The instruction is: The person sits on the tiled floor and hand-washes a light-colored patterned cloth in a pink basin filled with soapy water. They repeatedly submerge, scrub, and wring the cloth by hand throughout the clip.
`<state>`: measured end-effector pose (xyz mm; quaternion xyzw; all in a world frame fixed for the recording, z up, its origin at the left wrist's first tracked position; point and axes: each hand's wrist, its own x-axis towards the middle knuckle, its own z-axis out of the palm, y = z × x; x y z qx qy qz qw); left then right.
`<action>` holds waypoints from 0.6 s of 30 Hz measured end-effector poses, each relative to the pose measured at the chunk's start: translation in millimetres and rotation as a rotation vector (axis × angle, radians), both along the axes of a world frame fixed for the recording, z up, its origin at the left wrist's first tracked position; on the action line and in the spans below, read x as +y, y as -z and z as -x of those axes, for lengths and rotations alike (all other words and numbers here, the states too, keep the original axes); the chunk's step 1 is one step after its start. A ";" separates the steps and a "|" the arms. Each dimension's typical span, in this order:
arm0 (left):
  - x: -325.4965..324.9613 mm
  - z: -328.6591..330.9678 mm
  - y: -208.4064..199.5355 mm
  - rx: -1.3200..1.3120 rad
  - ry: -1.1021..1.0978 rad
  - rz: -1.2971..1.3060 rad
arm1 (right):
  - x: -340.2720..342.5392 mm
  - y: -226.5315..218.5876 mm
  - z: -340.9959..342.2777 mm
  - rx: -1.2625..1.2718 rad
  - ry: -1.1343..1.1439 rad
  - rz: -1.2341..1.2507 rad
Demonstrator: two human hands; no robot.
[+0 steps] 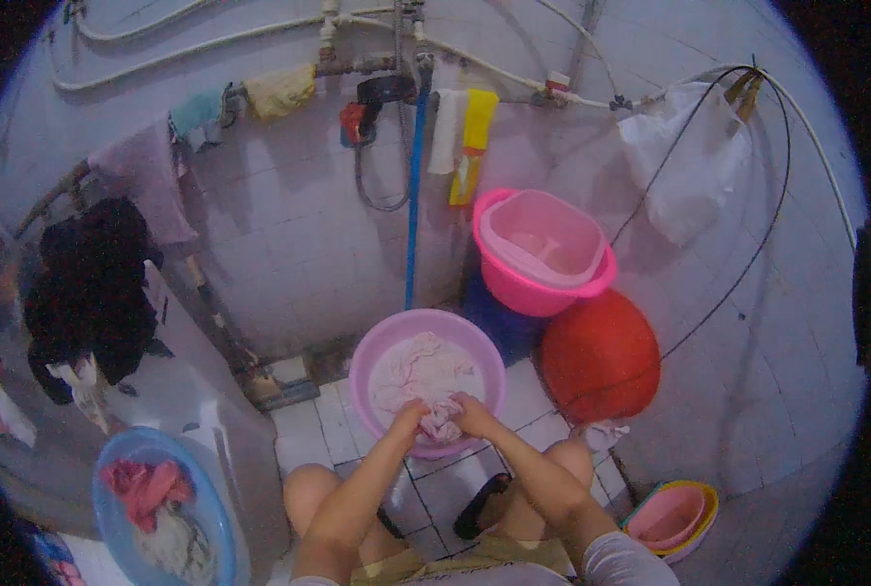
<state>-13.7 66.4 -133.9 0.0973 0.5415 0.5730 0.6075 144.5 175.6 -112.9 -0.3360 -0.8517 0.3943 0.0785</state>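
A round lilac basin (pixel 360 376) stands on the tiled floor in front of me, with pale pink wet cloth (pixel 421 371) spread inside it. At its near side my left hand (pixel 409 418) and my right hand (pixel 474 416) are closed on a bunched part of the pinkish-white cloth (pixel 441 420). The bunch sits between the two hands, just inside the near rim. Some fingertips are hidden in its folds.
At left, a blue basin (pixel 223 508) holds red and grey cloths, near a white appliance (pixel 201 391) with black clothing (pixel 94 293). A pink tub (pixel 499 269), a red basin (pixel 601 356) and small nested basins (pixel 665 518) stand right. A blue hose (pixel 417 195) hangs behind.
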 end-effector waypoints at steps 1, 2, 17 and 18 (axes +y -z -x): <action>1.4 -3.5 -5.7 0.033 -0.011 0.039 | 0.9 1.8 -0.9 0.000 -0.006 -0.016; 1.3 -3.8 -7.7 0.071 -0.025 0.079 | -1.3 -2.2 0.4 0.006 -0.015 -0.031; -1.5 1.1 -3.1 -0.016 0.015 -0.018 | -5.4 -17.5 5.1 -0.032 -0.004 -0.026; -2.8 -0.3 -7.9 -0.025 0.021 -0.025 | -6.6 -20.9 4.5 -0.045 0.006 -0.010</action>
